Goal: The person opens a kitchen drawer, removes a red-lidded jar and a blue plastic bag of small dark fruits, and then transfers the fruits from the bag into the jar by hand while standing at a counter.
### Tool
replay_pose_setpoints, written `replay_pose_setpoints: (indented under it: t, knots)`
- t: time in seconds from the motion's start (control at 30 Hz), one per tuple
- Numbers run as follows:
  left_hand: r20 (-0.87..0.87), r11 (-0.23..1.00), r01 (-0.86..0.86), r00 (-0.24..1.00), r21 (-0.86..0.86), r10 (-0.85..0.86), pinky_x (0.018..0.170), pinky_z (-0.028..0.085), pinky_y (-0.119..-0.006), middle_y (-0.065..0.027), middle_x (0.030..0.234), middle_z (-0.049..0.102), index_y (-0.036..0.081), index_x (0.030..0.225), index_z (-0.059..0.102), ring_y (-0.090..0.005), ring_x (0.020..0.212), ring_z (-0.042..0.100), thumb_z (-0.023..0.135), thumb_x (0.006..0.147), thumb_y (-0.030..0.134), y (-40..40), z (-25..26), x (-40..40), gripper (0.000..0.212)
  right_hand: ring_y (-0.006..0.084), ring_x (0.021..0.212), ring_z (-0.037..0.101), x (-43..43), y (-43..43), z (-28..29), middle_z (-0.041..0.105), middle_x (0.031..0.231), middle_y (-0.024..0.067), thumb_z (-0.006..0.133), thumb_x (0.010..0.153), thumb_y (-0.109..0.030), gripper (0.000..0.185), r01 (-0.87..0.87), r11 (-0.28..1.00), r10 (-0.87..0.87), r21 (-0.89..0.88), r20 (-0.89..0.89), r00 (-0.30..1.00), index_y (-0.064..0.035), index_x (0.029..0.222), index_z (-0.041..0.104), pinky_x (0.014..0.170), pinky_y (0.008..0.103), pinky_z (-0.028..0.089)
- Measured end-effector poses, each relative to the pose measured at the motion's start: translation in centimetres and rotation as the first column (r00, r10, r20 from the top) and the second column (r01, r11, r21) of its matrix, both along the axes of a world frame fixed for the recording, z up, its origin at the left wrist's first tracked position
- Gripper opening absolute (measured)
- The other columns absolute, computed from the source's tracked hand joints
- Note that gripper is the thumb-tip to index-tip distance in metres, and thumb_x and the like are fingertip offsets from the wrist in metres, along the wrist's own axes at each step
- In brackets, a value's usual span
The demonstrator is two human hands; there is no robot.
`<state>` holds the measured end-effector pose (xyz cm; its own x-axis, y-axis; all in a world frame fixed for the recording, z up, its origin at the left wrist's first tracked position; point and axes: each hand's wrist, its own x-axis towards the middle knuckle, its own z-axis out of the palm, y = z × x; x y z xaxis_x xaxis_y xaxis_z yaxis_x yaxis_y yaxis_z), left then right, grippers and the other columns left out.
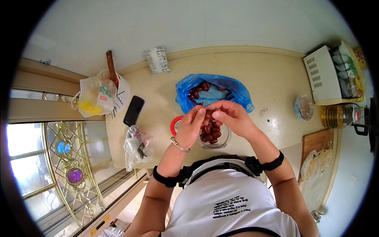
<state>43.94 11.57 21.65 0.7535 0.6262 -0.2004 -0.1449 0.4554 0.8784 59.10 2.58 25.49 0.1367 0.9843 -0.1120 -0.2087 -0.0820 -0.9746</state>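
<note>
Between the fingertips of my left hand (192, 126) and my right hand (234, 120) is a dark red date (209, 114), pinched from both sides. Directly below my fingers stands a clear round container (228, 139) partly filled with red dates (210, 134). Beyond my hands lies an open blue plastic bag (237, 89), with more dates (204, 86) inside it. A red-rimmed round lid (173, 126) lies left of the container, partly covered by my left hand.
A black phone (134, 110), a clear plastic bag (133, 148) and a white basket (124, 89) are at left. A printed packet (157, 60) leans at the back wall. On the right are a bowl (304, 107), an oil bottle (336, 116) and a wooden board (315, 142).
</note>
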Motion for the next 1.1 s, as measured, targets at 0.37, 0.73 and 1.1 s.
replay_pose_setpoints:
  t: [0.37,0.73,1.1]
  knots:
    - [-0.194,0.884,0.034,0.979,0.466,0.064,0.08,0.048,-0.027,-0.0066,0.093,0.061,0.001,0.104,0.056,-0.0141,0.086,0.059,0.066,0.087,0.008,0.5,0.5,-0.3,0.021,0.0089,0.082,0.059,1.0,-0.5,-1.9,0.064,0.093,0.0027,0.061,0.094,-0.014,0.023,0.007,0.997,-0.012,-0.076,-0.054,0.998,0.0008,0.112,0.059,0.074,0.0247,0.05]
    - [-0.268,0.557,0.024,0.894,0.83,0.361,0.059,0.045,-0.029,-0.0083,0.079,0.058,0.001,0.093,0.053,-0.0173,0.065,0.056,0.056,0.09,0.004,-0.7,-1.5,1.4,0.005,0.0091,0.073,0.06,1.0,0.0,-2.4,0.066,0.082,0.0065,0.063,0.091,-0.012,0.017,-0.036,0.991,0.05,-0.127,0.113,0.992,0.0037,0.098,0.064,0.066,0.025,0.05]
    - [-0.23,0.979,0.043,0.969,-0.199,-0.089,0.051,0.037,-0.029,-0.0012,0.064,0.046,0.003,0.104,0.053,-0.013,0.055,0.044,0.039,0.102,0.02,0.0,-0.9,0.7,0.021,0.0112,0.08,0.062,1.9,-0.1,-2.6,0.066,0.092,0.0078,0.063,0.09,-0.008,0.018,-0.044,0.997,0.064,-0.066,0.338,0.939,0.0025,0.105,0.063,0.072,0.0263,0.051]
